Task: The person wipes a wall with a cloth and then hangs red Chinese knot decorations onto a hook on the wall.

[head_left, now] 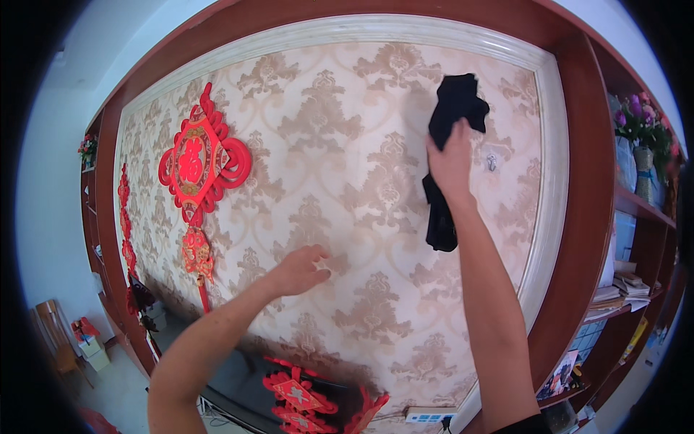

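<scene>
A black cloth is in my right hand, high on the right part of the patterned wall panel. One end of it bunches up above my fingers and the other hangs down past the wrist. Whether the cloth presses on the panel or is just in front of it, I cannot tell. My left hand is empty, lower and further left, with its fingers apart and slightly bent before the wallpaper. A small clear hook-like fitting is on the wall just right of my right hand.
A large red knot ornament hangs on the panel's left side. Smaller red ornaments stand by a dark screen below. A brown shelf unit with flowers and papers borders the right. A white power strip sits low.
</scene>
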The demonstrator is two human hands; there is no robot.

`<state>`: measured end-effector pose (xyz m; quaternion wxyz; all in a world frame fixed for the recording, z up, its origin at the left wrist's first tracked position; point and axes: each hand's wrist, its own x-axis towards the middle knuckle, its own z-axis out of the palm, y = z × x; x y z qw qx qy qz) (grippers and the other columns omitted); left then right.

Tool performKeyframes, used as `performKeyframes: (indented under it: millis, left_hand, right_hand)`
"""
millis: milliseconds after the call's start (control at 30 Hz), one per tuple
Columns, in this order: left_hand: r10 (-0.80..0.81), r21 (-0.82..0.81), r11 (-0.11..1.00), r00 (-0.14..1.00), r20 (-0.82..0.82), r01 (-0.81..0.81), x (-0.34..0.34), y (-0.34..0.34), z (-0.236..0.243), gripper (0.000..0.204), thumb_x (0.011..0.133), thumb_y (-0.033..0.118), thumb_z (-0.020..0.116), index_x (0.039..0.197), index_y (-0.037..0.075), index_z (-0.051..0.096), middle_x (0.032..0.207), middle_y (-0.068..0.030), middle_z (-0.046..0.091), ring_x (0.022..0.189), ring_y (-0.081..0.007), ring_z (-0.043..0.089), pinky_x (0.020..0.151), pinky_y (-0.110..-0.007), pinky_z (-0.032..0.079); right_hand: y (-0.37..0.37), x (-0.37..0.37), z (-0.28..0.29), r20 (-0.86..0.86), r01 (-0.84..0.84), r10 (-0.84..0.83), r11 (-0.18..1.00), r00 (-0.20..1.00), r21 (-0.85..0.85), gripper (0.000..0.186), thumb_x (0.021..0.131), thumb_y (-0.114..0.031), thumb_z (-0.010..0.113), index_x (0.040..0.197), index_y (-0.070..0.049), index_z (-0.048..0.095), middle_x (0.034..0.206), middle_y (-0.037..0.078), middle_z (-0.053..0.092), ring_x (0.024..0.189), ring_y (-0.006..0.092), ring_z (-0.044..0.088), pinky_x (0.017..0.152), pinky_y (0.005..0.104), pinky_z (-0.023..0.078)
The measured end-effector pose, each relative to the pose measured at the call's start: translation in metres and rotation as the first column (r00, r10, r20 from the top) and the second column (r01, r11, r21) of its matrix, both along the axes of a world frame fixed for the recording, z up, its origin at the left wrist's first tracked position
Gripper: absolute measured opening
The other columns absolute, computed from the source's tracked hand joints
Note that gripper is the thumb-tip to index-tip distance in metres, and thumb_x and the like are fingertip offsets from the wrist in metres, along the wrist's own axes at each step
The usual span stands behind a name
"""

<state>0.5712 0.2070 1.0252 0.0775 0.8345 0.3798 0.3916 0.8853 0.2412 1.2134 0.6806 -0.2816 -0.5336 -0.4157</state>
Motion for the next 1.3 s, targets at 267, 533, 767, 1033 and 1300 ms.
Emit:
performKeyframes:
  millis: [267, 533, 767, 1033, 1300]
  left_hand:
    - [0.080, 0.462, 0.830, 0.887, 0.454, -0.312, 0.037, 0.039, 0.000, 0.018, 0.084, 0.001, 0.055, 0.102, 0.001, 0.057, 0.094, -0.0180, 0.061, 0.088, -0.0384, 0.060, 0.075, -0.045, 0.049]
    - [0.092, 0.752, 0.560, 0.928, 0.360, -0.348, 0.065, 0.073, 0.055, 0.030, 0.079, -0.002, 0.057, 0.108, 0.002, 0.055, 0.110, -0.0132, 0.056, 0.106, -0.0330, 0.053, 0.088, -0.043, 0.043]
    - [0.318, 0.743, 0.480, 0.882, 0.349, -0.467, 0.078, 0.134, 0.052, 0.063, 0.091, 0.025, 0.054, 0.146, 0.001, 0.035, 0.154, -0.0208, 0.029, 0.145, -0.0363, 0.023, 0.117, -0.051, 0.017]
    - [0.235, 0.764, 0.493, 0.909, 0.343, -0.416, 0.088, 0.132, 0.052, 0.064, 0.089, 0.026, 0.058, 0.146, 0.002, 0.037, 0.153, -0.0208, 0.031, 0.144, -0.0355, 0.025, 0.117, -0.050, 0.018]
    - [0.231, 0.799, 0.407, 0.896, 0.379, -0.443, 0.084, 0.142, 0.049, 0.057, 0.089, 0.031, 0.060, 0.138, 0.004, 0.047, 0.146, -0.0191, 0.041, 0.138, -0.0344, 0.037, 0.114, -0.052, 0.026]
  right_hand:
    - [0.040, -0.093, -0.127, 0.970, 0.536, -0.103, 0.844, 0.219, -0.031, 0.051, 0.079, -0.030, 0.064, 0.129, -0.019, 0.060, 0.152, 0.007, 0.035, 0.143, 0.0364, 0.025, 0.115, 0.0589, 0.020]
    - [0.039, -0.014, 0.023, 0.524, 0.528, -0.499, 0.842, 0.690, 0.106, 0.061, 0.073, -0.013, 0.062, 0.133, -0.021, 0.054, 0.143, 0.010, 0.047, 0.130, 0.0353, 0.044, 0.109, 0.0492, 0.034]
    - [0.019, 0.075, 0.146, -0.632, 0.388, -0.361, 0.916, 0.685, -0.102, 0.069, 0.086, -0.040, 0.060, 0.141, -0.007, 0.035, 0.143, 0.027, 0.035, 0.127, 0.0533, 0.037, 0.105, 0.0568, 0.033]
    - [0.065, -0.021, 0.233, -0.260, 0.280, -0.357, 0.915, 0.897, -0.289, 0.071, 0.086, -0.040, 0.056, 0.144, -0.004, 0.036, 0.150, 0.020, 0.031, 0.139, 0.0460, 0.027, 0.109, 0.0566, 0.030]
    - [0.118, -0.250, 0.115, 0.787, 0.373, -0.173, 0.925, 0.592, -0.077, 0.055, 0.087, -0.035, 0.061, 0.139, -0.023, 0.051, 0.154, 0.011, 0.034, 0.140, 0.0411, 0.030, 0.115, 0.0494, 0.029]
